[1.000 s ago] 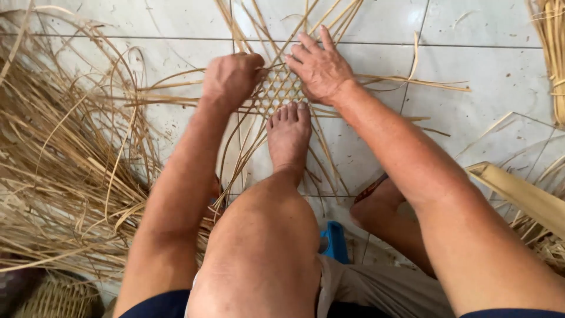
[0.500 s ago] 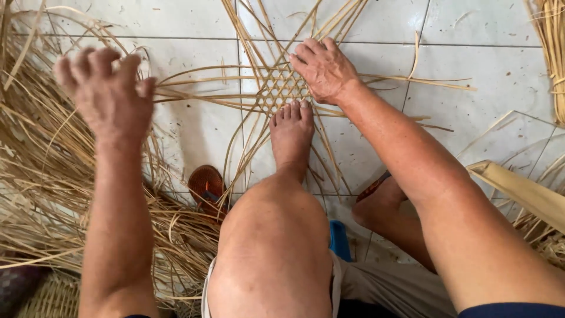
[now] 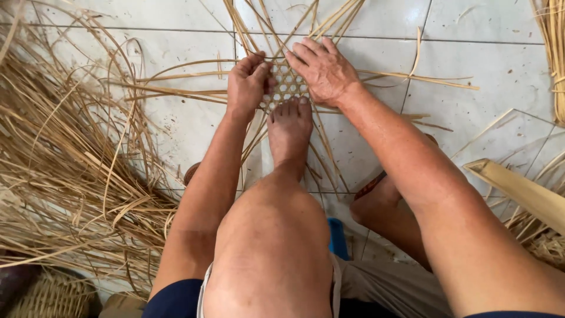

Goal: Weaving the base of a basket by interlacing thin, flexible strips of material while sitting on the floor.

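White floor tiles [image 3: 176, 126] formed the work surface, with loose bamboo strips [image 3: 65, 171] heaped at the person's left. A small open-weave mat [image 3: 286, 88] lay flat on the tiles, pinned beneath the toes of one bare foot [image 3: 289, 126]. The left hand [image 3: 247, 82] gripped the mat's left edge, fingers curled closed on the strands. The right hand [image 3: 322, 69] pressed flat on its right side, fingers extended and slightly spread.

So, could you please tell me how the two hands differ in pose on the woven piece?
The left hand is curled, its fingers bent onto strips at the woven mat's left edge; the right hand lies flatter, fingers spread, pressing the mat's right side. Both touch the mat, just beyond the bare foot.
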